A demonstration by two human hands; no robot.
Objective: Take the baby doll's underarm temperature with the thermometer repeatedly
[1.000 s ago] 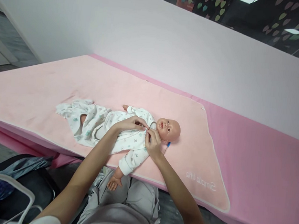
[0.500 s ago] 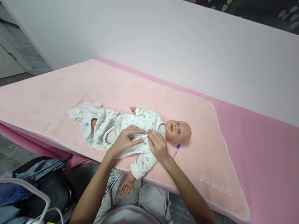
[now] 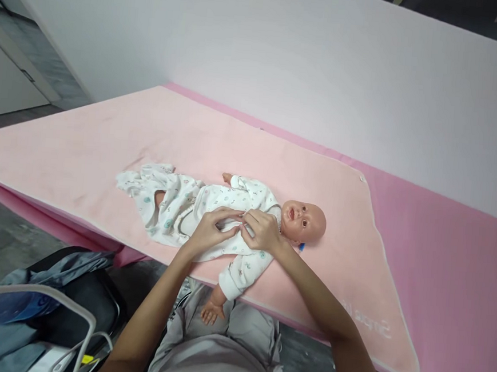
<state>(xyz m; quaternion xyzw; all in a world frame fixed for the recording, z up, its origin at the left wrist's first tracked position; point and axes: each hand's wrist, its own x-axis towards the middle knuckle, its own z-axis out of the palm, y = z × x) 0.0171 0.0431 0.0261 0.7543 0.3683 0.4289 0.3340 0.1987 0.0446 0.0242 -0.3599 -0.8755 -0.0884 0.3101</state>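
Observation:
A baby doll (image 3: 304,220) lies on its back on a pale pink mat (image 3: 192,141), head to the right. It wears a white printed romper (image 3: 234,199) whose lower half lies open at the left. My left hand (image 3: 210,232) and my right hand (image 3: 262,231) meet over the doll's chest, fingertips pinching the front edges of the romper together. One doll arm (image 3: 223,290) hangs over the near edge of the mat. A small blue object (image 3: 301,247) peeks out beside the doll's neck.
The mat covers a darker pink pad (image 3: 463,237) against a white wall (image 3: 284,57). At the lower left stand a dark bag with grey-blue cloth (image 3: 64,286) and a white tube frame (image 3: 29,295). My grey trousers (image 3: 237,334) show below the mat's edge.
Both hands have slid from the doll's collar down to its chest, still pinching the romper front. The camera has drifted, so the doll appears further right.

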